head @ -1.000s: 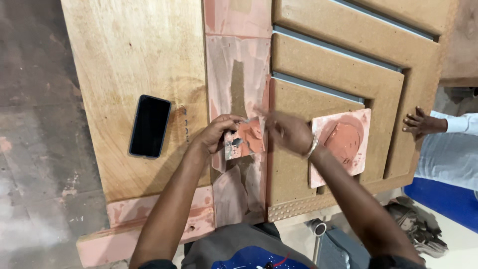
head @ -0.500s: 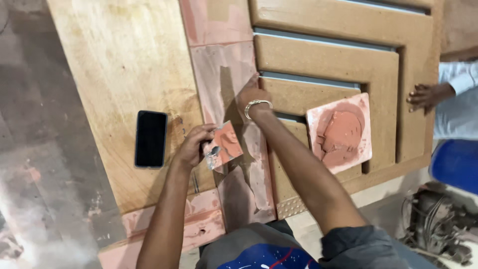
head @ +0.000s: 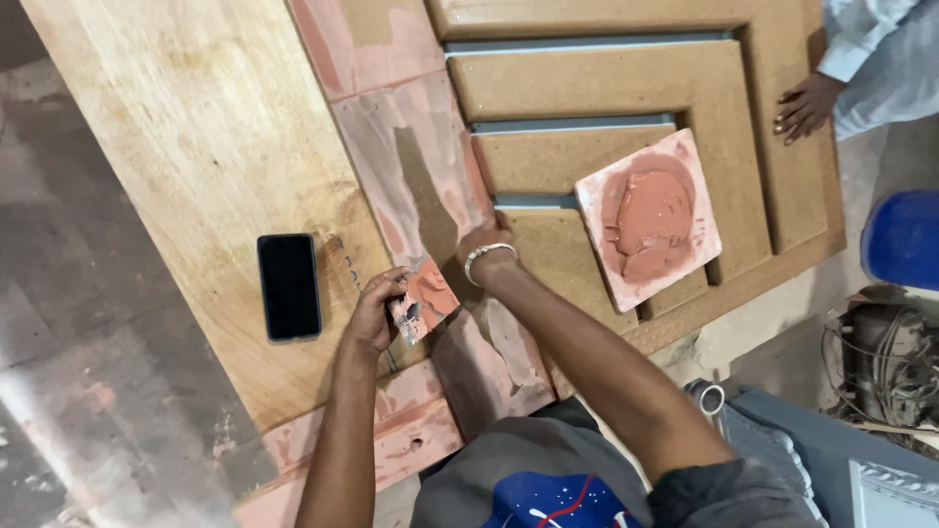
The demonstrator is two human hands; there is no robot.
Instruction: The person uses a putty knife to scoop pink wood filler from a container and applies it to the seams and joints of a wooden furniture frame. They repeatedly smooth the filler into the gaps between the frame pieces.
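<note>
Putty scraper: small flat card smeared pink, pinched in my left hand, held just above the door panel beside the pink vertical strip.
Left hand: fingers narrow, closed on the scraper's lower edge; blade tilted, loaded side up.
Right hand: palm down on the pink-filled strip, fingers pressed flat against the wood; metal bangle at the wrist. Holding nothing that I can see; fingertips partly hidden by the hand itself.
Door panel: wooden, lying flat as my surface, with stepped square mouldings to the right and grey grooves between them.
Putty board: square tile carrying a mound of pink filler, resting on the mouldings, well apart from the scraper.
Phone: black, face up on bare wood, near my left hand, not touching it.
Other person: a hand with a pale sleeve rests on the far right moulding; not mine.
Step, as I judge it: spreading and smoothing filler along the strip, right hand feeling the surface.
Next move calls for: bringing the scraper flat onto the strip, even pressure, keeping clear of the grey grooves.
</note>
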